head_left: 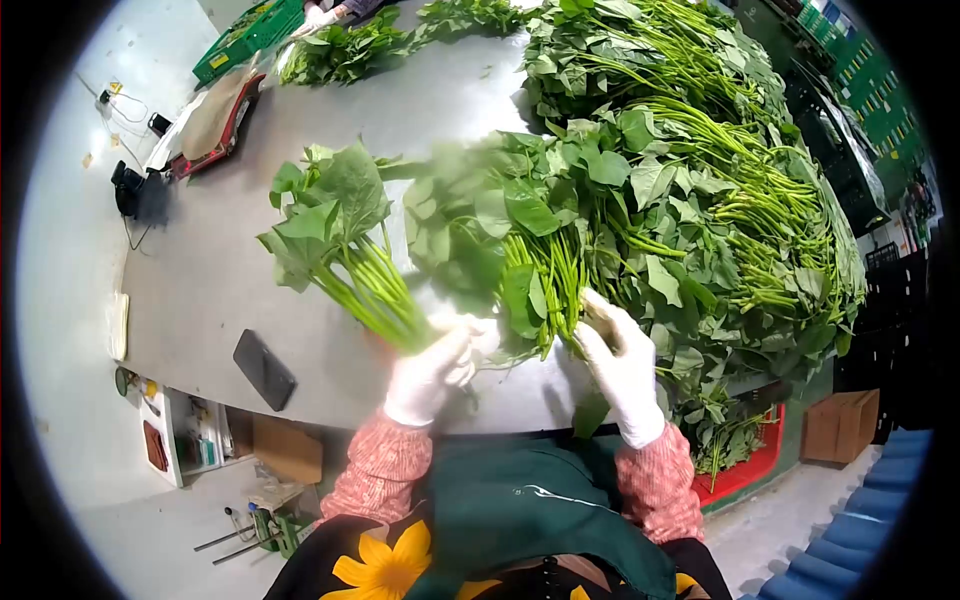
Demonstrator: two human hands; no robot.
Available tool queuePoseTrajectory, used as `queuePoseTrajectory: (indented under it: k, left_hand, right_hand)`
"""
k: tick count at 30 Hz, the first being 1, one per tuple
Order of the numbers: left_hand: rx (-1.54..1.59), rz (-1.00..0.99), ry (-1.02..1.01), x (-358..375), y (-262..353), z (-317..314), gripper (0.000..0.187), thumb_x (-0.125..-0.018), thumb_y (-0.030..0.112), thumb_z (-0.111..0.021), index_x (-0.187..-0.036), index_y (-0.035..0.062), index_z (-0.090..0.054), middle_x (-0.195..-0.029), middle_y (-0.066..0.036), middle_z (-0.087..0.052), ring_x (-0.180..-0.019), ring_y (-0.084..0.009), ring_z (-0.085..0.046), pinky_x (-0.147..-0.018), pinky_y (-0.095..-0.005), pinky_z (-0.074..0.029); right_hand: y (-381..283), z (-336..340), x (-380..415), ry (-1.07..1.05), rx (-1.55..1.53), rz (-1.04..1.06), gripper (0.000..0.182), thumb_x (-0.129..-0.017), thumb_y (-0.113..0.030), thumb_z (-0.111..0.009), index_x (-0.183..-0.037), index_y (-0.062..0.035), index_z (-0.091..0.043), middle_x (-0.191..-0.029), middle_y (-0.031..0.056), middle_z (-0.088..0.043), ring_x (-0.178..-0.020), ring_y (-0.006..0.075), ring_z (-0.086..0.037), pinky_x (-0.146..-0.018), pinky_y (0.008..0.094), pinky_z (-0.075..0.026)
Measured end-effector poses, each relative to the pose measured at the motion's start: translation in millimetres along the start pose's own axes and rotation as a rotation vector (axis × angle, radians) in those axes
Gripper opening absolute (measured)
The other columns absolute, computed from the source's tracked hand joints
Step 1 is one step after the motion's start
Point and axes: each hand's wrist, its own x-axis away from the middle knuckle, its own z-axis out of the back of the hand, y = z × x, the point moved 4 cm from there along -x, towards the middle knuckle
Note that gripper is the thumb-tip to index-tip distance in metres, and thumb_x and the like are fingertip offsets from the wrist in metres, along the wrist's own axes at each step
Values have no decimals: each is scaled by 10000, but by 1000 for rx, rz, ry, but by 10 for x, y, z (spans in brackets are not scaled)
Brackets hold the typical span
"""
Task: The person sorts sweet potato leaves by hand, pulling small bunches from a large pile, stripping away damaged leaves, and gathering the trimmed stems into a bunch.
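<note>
My left hand, in a white glove, is closed round the stem ends of a bunch of leafy greens, whose leaves point up and to the left. My right hand, also gloved in white, has its thumb and fingers apart at the right side of more green stems on the metal table. Those stems lie at the near edge of a large pile of greens that fills the right of the table. Leaves between my hands are blurred.
A dark flat object lies near the table's front left edge. A red scale and a green crate are at the back left. Another person's gloved hand touches greens at the far side. A red crate stands below right.
</note>
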Motion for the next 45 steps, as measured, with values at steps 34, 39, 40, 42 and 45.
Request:
queuePoseTrajectory:
  k: [34,39,40,42,45]
  left_hand:
    - [-155,-150,190,79,49,478,143,-949,100,-569,-1029,-15,-600,-666,-23,-513,-448,-90,-393,-444,-259,-358]
    - [45,-48,128,-2,-76,470,148,-957,102,-561,-1027,-22,-600,-660,-24,-511,-442,-99,-395,-438,-267,-357]
    - [44,-34,120,-8,-81,437,148,-957,103,-560,-1027,-21,-600,-661,-24,-512,-443,-98,-395,-438,-266,-356]
    - [45,-10,111,-5,-86,362,149,-958,106,-560,-1028,-19,-599,-662,-24,-513,-443,-96,-394,-439,-264,-354]
    - [38,3,126,28,-113,298,150,-958,115,-562,-1025,-14,-599,-664,-17,-510,-452,-91,-396,-447,-261,-353]
  right_hand:
    - [655,-202,378,38,-843,-641,432,-974,-178,-562,-1351,22,-494,-1259,94,-590,-1032,146,-588,-893,280,-485]
    - [440,50,599,150,-71,-267,428,-918,-31,-582,-1336,27,-513,-1255,170,-604,-1096,215,-617,-941,314,-489]
    - [213,106,555,197,125,-181,412,-902,-24,-600,-1309,11,-545,-1212,171,-626,-1045,224,-643,-914,313,-507]
    - [-129,120,385,251,205,39,380,-879,12,-622,-1256,-22,-590,-1050,117,-671,-926,178,-656,-827,292,-523]
    - [-425,-4,175,187,330,189,361,-829,-107,-719,-1174,-34,-641,-938,135,-678,-846,252,-666,-760,315,-529]
